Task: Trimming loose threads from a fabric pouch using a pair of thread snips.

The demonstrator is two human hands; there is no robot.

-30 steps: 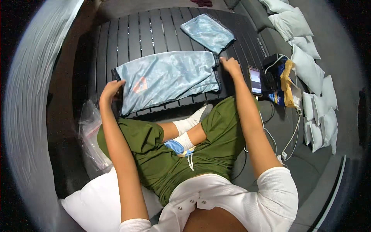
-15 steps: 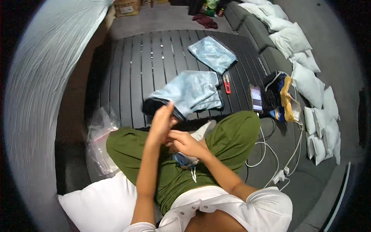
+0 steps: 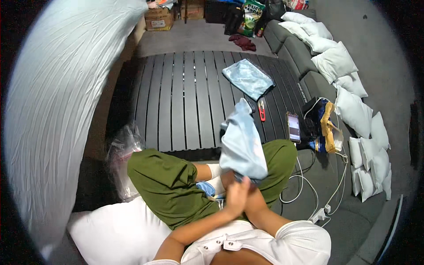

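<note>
A light-blue fabric pouch (image 3: pixel 244 145) is up over my lap, its dark-edged opening at the bottom. My right forearm reaches into that opening, and the fabric hides my right hand (image 3: pixel 246 164). Below it my left hand (image 3: pixel 238 197), blurred by motion, is closed at the pouch's lower edge beside my right forearm. A second light-blue fabric piece (image 3: pixel 249 78) lies flat on the black slatted table (image 3: pixel 176 106). Red-handled thread snips (image 3: pixel 262 111) rest between it and my right knee. A small blue cloth (image 3: pixel 206 189) lies between my legs.
At right are a phone (image 3: pixel 293 126), a blue and yellow bag (image 3: pixel 327 126) and white cables (image 3: pixel 304 177) on the grey sofa. Small white pillows (image 3: pixel 353 110) line the backrest. Clear plastic bags (image 3: pixel 125 163) and a white pillow (image 3: pixel 119 234) sit at left.
The fabric pouch has been lifted off the table and drawn over my right hand. My left hand has moved down and right to its lower edge. The view has tipped up slightly.
</note>
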